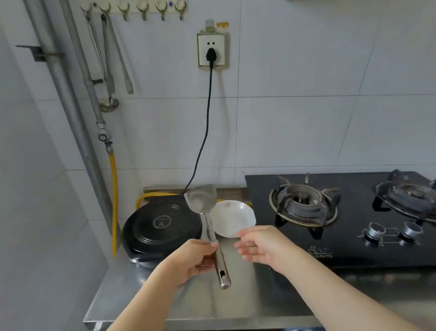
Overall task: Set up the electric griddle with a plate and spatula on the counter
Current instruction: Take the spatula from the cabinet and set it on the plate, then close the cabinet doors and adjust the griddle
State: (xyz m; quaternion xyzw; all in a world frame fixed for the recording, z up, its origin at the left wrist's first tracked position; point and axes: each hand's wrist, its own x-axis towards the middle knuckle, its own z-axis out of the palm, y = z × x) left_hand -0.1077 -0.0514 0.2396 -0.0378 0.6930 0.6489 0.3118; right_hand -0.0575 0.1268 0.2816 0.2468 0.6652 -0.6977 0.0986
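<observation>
A round black electric griddle (161, 226) with its lid down sits on the steel counter (133, 297) at the left. Its black cord (206, 129) runs up to a wall socket. A white plate (232, 217) rests on the counter between the griddle and the gas stove. My left hand (193, 261) grips the handle of a metal spatula (201, 198), whose blade is raised over the gap between griddle and plate. My right hand (262, 244) hovers just in front of the plate, fingers apart, holding nothing.
A black two-burner gas stove (351, 217) fills the counter's right side. A yellow gas hose (114, 199) and grey pipes run down the left corner. Ladles and utensils hang from wall hooks (109, 56) above. The counter's front edge is near my forearms.
</observation>
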